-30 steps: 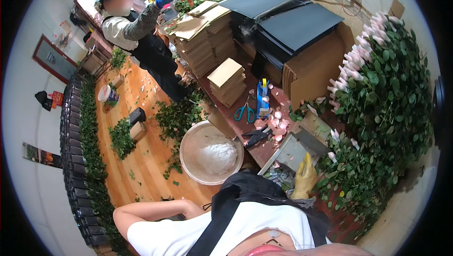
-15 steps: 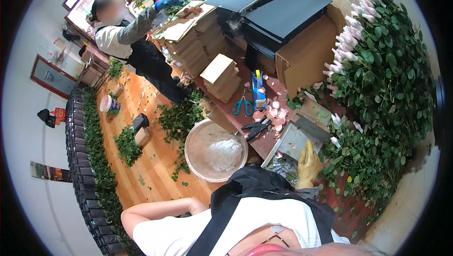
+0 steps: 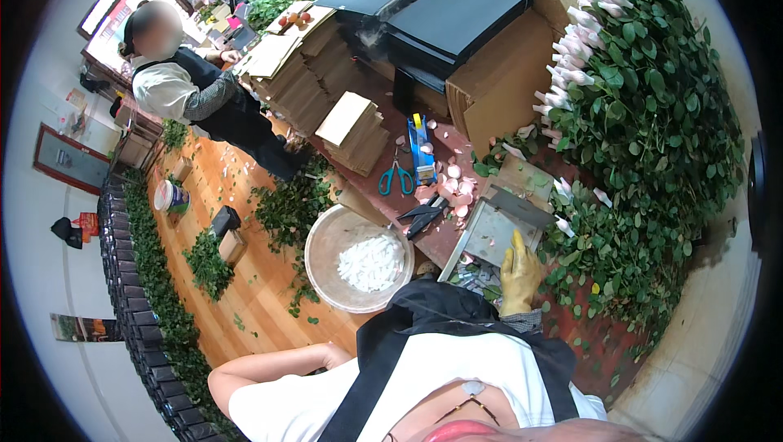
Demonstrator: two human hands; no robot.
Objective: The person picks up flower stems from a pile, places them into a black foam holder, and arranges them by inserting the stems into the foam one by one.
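1. Our right hand [image 3: 519, 275], yellow-gloved, has its fingers slightly apart.
2. The grey metal tray [image 3: 494, 236] lies beside it, toward eleven o'clock.
3. Our left hand is hidden; we cannot tell its fingers.

L hand's hiding behind the white shirt [image 3: 298, 405], past the forearm [image 3: 273, 366]; co-worker's head [image 3: 155, 28] is showing blurred; white pcs [image 3: 371, 264] in the bucket [image 3: 317, 269] are looking too small to ID; leaves [image 3: 624, 267] are covering pt of the red tabletop [image 3: 434, 247]; btm edge is cutting off the shirt.
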